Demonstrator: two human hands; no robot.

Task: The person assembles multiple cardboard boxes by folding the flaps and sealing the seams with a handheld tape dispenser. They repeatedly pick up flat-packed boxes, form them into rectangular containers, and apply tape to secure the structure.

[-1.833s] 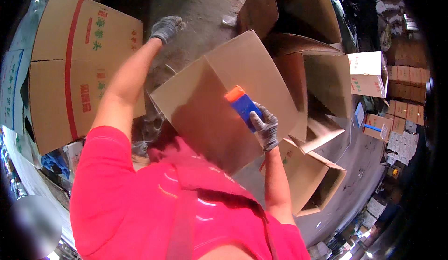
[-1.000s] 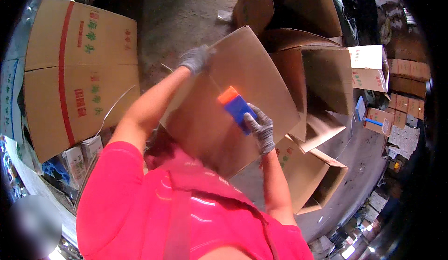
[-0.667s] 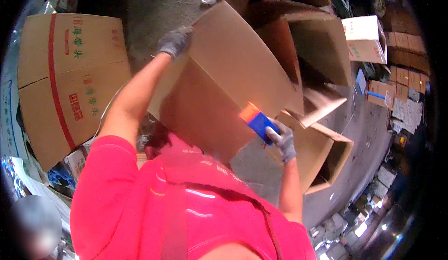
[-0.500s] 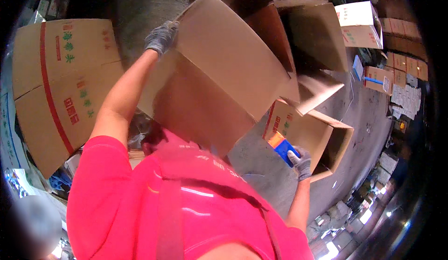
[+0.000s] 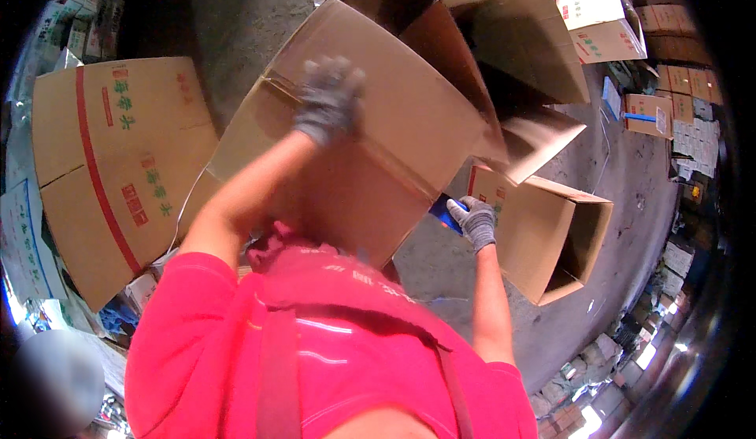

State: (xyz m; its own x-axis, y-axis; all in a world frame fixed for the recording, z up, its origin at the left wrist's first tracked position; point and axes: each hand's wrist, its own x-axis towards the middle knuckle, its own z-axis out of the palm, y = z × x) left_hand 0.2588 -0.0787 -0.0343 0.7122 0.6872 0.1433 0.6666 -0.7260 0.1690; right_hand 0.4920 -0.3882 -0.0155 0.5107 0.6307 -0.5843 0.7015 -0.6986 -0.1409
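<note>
A brown cardboard carton (image 5: 417,85) lies in front of me, a seam running across between its two closed flaps. On that seam, toward its far left end, my left hand (image 5: 329,102) in a grey knit glove lies flat with fingers apart, smeared by motion. My right hand (image 5: 476,222), gloved in grey too, grips what looks like a blue-and-orange tape dispenser (image 5: 445,209). Its blue end meets the carton's near right edge, where the seam ends. Most of the dispenser is hidden by my fingers.
A large printed carton (image 5: 118,171) with a red stripe stands at left. Open empty cartons (image 5: 520,37) crowd the far side, and another (image 5: 535,234) lies on its side at right. A white carton (image 5: 594,18) and stacked boxes (image 5: 685,85) stand farther right on the concrete floor (image 5: 630,163).
My left hand has moved from the carton's far left edge right and down onto its seam. My right hand has brought the tape dispenser up and left to the carton's edge.
</note>
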